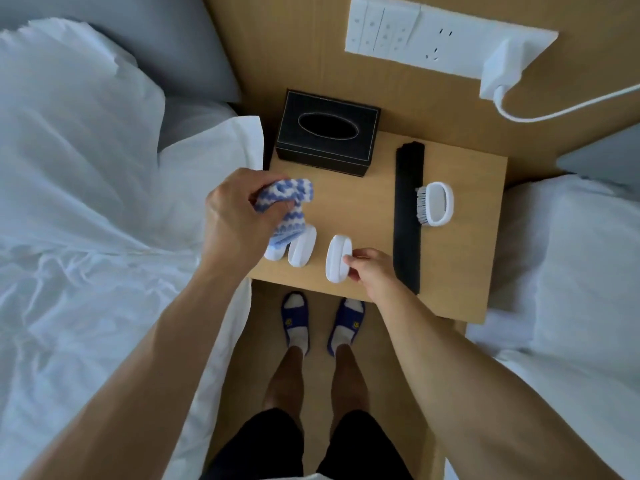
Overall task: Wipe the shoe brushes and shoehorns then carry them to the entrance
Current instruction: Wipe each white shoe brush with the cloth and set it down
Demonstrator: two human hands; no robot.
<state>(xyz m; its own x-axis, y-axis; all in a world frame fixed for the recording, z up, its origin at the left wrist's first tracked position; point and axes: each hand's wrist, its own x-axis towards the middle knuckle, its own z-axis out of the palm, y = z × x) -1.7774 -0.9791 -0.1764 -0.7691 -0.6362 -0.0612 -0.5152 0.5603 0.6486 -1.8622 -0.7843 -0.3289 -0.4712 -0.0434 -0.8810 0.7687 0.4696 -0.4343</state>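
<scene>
With the left hand (pixel 235 216) gripping the striped cloth (pixel 287 209), the right hand (pixel 372 270), pinching a white brush (pixel 337 258), should lift it squarely to the cloth.

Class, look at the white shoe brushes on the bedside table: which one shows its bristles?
The shoe brush beside the black strip, far right; its grey bristles face sideways. The others show only white backs.

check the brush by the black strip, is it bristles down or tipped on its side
Tipped on its side: the brush shows its bristles facing left toward the black strip.
</scene>
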